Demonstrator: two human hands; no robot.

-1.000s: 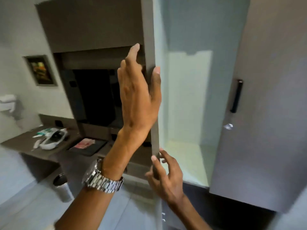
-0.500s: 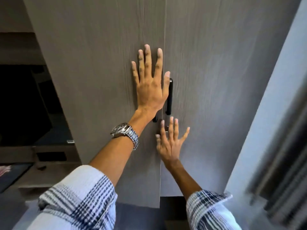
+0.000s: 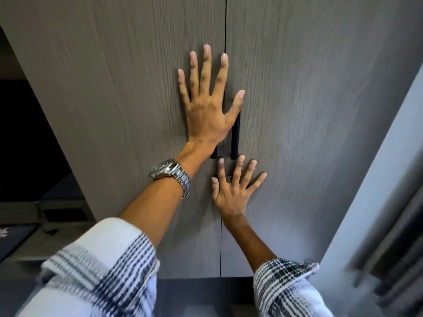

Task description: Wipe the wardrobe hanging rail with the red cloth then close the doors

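Now you have both wardrobe doors shut: the left door (image 3: 128, 133) and the right door (image 3: 320, 133) meet along a thin dark seam that runs straight from top to bottom, with no gap showing into the cupboard. That puts the closing step at or very near its end, as far as the view tells. The hanging rail sits behind the doors and cannot be seen, so whether it is wiped cannot be checked from here, and the red cloth is nowhere in view. Your left hand (image 3: 207, 113) lies flat across the seam, its grip spread apart, holding nothing, covering the upper part of the black handles (image 3: 234, 138). Your right hand (image 3: 232, 193) presses flat just below the handles, fingers splayed, also empty. Judging by this, only lifting your palms away is left.
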